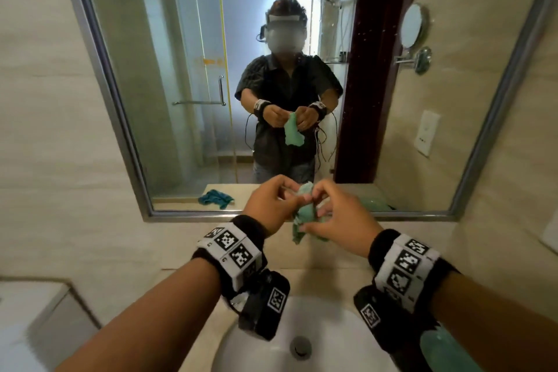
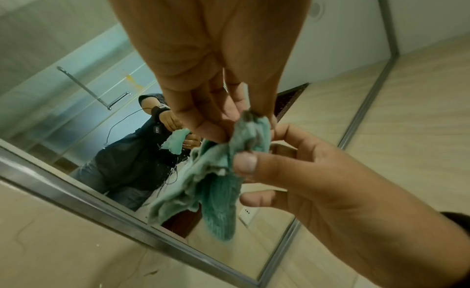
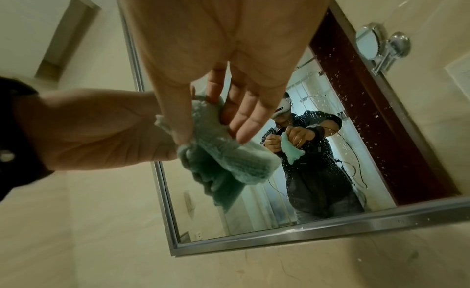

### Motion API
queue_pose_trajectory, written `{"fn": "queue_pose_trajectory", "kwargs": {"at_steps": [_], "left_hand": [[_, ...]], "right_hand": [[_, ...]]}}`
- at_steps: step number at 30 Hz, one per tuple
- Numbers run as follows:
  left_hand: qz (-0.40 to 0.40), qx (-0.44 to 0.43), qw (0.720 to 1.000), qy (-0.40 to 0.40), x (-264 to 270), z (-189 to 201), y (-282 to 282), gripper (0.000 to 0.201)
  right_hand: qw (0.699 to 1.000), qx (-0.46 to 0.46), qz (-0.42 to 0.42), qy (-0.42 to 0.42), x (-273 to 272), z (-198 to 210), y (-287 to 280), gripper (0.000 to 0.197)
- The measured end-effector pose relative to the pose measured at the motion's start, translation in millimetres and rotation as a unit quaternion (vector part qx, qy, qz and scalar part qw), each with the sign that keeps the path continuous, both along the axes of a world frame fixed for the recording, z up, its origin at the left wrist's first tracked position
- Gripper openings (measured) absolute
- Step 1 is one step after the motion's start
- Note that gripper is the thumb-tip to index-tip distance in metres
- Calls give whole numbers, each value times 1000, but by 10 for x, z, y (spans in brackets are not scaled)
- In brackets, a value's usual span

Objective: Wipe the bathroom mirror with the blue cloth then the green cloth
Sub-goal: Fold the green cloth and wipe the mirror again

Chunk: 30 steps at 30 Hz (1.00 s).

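From my head camera, I hold the green cloth point(image 1: 305, 214) up between my hands, in front of the lower edge of the mirror point(image 1: 181, 69) and above the sink point(image 1: 332, 326). My left hand point(image 1: 268, 205) pinches the cloth's top with curled fingers; my right hand point(image 1: 341, 217) closes its thumb and fingers on it from the other side, so the cloth hangs bunched between the two. In the reflection the blue cloth point(image 1: 216, 198) lies crumpled on the desk point(image 1: 193, 290) near the mirror's lower left part — well apart from both hands. A round shaving mirror point(image 1: 412, 26) sticks out from the wall on the right.

From my left wrist, my left hand point(image 2: 216, 71) reaches away from the camera, fingertips point(image 2: 211, 131) gripping the upper bunch of the green cloth point(image 2: 216, 177). My right hand point(image 2: 318, 181) comes in from the right, thumb pressed on the cloth's edge, other fingers curled behind it. The cloth droops below both grips in front of the mirror point(image 2: 76, 111).

From my right wrist, my right hand point(image 3: 223, 75) nips the green cloth point(image 3: 223, 161) with thumb and one finger, the remaining fingers straighter and spread over it. My left hand point(image 3: 101, 127) enters from the left and grips the same bunch. Water specks dot the mirror point(image 3: 356, 131) — most visibly on its right side.
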State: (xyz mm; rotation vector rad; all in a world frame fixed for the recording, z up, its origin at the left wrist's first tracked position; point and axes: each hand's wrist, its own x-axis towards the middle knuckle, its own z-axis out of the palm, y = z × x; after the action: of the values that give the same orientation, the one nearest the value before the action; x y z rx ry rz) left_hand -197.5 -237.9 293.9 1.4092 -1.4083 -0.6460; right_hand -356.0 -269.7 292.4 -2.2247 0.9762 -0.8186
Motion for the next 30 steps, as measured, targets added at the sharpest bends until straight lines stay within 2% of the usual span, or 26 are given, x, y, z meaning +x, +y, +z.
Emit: {"fn": "queue_pose_trajectory", "kwargs": {"at_steps": [5, 9, 13, 15, 18, 21, 25, 26, 28, 30], "left_hand": [[-32, 21, 999, 19, -68, 78, 25, 26], [-63, 76, 995, -20, -1, 85, -7, 42], [-24, 70, 991, -109, 131, 106, -72, 25], [-6, 62, 992, -112, 223, 122, -91, 24], [-20, 70, 989, -129, 308, 146, -92, 25], [-85, 94, 984, -121, 255, 196, -61, 23], [-112, 78, 984, -113, 228, 257, -57, 46], [-111, 72, 985, -113, 245, 253, -67, 46], [-95, 58, 987, -114, 302, 245, -75, 40], [-70, 53, 990, -110, 361, 234, -73, 31]], "right_hand": [[997, 6, 2, -71, -73, 19, -88, 34], [996, 26, 4, -88, -101, 47, -175, 23], [998, 32, 0, -57, -133, 121, -252, 14], [997, 38, -30, -55, -149, 194, -312, 7], [995, 91, -39, -30, -115, 253, -367, 12], [992, 119, -30, -17, -8, 284, -369, 13], [985, 164, 7, -48, 113, 308, -383, 13], [991, 129, -2, -40, 125, 300, -399, 14], [999, -11, -47, -5, 126, 298, -414, 19], [993, -111, -43, 24, 124, 341, -365, 13]]}}
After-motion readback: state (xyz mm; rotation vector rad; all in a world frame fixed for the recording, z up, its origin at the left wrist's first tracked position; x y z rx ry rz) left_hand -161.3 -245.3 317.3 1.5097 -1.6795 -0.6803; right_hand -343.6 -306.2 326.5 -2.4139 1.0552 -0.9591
